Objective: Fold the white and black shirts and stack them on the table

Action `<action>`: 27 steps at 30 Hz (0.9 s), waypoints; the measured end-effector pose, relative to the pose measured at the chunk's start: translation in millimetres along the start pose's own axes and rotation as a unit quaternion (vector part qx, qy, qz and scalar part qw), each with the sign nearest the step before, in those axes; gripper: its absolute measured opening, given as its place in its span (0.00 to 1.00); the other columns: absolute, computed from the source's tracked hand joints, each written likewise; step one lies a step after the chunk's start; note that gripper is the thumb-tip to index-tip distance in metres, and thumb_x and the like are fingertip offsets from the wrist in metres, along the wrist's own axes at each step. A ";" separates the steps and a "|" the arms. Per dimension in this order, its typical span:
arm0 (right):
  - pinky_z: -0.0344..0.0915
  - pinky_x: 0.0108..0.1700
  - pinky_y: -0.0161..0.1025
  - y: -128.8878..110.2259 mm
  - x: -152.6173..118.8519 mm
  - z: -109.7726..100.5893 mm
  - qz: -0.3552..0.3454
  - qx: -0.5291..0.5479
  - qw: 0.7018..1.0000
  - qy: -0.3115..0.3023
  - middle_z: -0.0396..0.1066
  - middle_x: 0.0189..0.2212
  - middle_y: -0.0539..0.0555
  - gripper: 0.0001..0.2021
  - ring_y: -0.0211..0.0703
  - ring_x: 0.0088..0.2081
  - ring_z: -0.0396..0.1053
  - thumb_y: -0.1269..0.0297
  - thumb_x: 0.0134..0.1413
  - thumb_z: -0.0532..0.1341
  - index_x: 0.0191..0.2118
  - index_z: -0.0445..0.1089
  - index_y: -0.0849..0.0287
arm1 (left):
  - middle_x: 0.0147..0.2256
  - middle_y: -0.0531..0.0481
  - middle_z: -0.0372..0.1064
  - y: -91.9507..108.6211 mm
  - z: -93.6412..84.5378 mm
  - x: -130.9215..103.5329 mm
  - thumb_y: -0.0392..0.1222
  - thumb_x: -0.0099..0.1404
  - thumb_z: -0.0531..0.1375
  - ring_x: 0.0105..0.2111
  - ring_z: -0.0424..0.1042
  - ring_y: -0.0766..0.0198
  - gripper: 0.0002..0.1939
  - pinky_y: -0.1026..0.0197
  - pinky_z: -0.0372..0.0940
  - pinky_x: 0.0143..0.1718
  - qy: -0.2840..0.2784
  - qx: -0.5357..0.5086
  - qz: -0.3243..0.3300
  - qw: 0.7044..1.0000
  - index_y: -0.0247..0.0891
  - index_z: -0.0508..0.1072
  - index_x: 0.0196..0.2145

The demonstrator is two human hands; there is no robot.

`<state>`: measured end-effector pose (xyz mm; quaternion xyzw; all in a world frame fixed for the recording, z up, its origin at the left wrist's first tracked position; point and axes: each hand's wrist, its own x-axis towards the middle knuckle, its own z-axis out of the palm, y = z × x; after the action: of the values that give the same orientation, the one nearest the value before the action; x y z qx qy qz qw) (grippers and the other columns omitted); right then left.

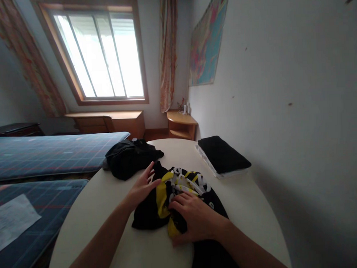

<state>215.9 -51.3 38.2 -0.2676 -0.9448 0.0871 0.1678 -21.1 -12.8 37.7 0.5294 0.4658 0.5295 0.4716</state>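
A black shirt point(152, 211) with yellow patches and white lettering lies crumpled on the round white table point(124, 255), part of it trailing over toward the near edge. My left hand point(141, 185) is at its upper left side, fingers apart and thumb stretched toward the yellow part. On the front of the bunched cloth, my right hand point(196, 217) has its fingers and thumb curled round a fold of black and yellow fabric. The palm covers some of the shirt.
Another bundle of black clothing point(126, 157) lies at the table's far left. Folded black cloth point(223, 154) over something white is at the right, near the wall. Beds with plaid mattresses point(59, 154) stand left, one bearing a paper sheet point(14, 220). A corner shelf point(180, 120) is behind.
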 end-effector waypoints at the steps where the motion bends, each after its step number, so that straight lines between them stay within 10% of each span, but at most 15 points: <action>1: 0.59 0.58 0.51 1.4 0.7 3.7 -0.002 0.000 1.000 -0.014 0.72 0.47 0.58 0.32 0.56 0.49 0.69 0.40 0.44 0.68 0.51 0.70 0.55 | 0.66 0.40 0.57 -2.4 1.0 0.6 0.47 0.53 0.71 0.62 0.61 0.47 0.47 0.51 0.64 0.58 0.006 0.024 -0.004 1.000 0.41 0.58 0.67; 8: 0.66 0.46 0.41 12.3 -2.6 -13.0 0.072 0.156 0.985 0.006 0.75 0.36 0.52 0.11 0.44 0.38 0.72 0.54 0.64 0.58 0.44 0.71 0.55 | 0.45 0.43 0.77 4.0 -7.5 7.9 0.45 0.51 0.68 0.40 0.76 0.57 0.28 0.57 0.71 0.43 0.120 0.000 -0.009 0.993 0.34 0.75 0.50; 13: 0.69 0.40 0.41 54.2 -12.4 -26.8 0.243 0.284 0.882 0.288 0.73 0.34 0.53 0.20 0.46 0.36 0.70 0.44 0.65 0.50 0.43 0.68 0.55 | 0.27 0.53 0.72 13.5 -22.0 8.9 0.40 0.49 0.65 0.24 0.69 0.68 0.24 0.68 0.64 0.25 0.174 -0.136 -0.014 0.975 0.31 0.76 0.45; 17: 0.70 0.48 0.51 100.5 -22.7 -23.3 0.350 0.283 0.806 0.385 0.73 0.47 0.61 0.28 0.54 0.47 0.71 0.42 0.63 0.49 0.60 0.59 0.57 | 0.37 0.46 0.76 9.1 -20.9 12.0 0.43 0.54 0.64 0.35 0.76 0.61 0.27 0.64 0.68 0.33 0.181 -0.149 -0.010 0.972 0.34 0.73 0.52; 22: 0.54 0.65 0.57 110.1 -26.5 -14.6 0.317 0.164 0.870 0.340 0.66 0.59 0.62 0.26 0.55 0.61 0.62 0.45 0.65 0.48 0.57 0.66 0.57 | 0.63 0.37 0.60 -15.3 -3.2 9.9 0.49 0.59 0.65 0.62 0.62 0.49 0.41 0.49 0.60 0.60 0.060 0.085 0.050 0.993 0.39 0.57 0.67; 27: 0.55 0.64 0.56 79.4 -23.0 -12.7 0.274 0.077 0.949 0.135 0.66 0.59 0.64 0.35 0.58 0.61 0.61 0.43 0.54 0.63 0.61 0.64 0.60 | 0.68 0.39 0.51 -36.4 13.5 -3.9 0.42 0.60 0.64 0.66 0.54 0.45 0.38 0.44 0.51 0.65 -0.046 0.397 0.135 0.907 0.42 0.59 0.66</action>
<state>276.7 4.1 23.6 -0.5117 -0.7939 0.1653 0.2838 -7.4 -12.3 1.2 0.7544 0.5391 0.3351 0.1673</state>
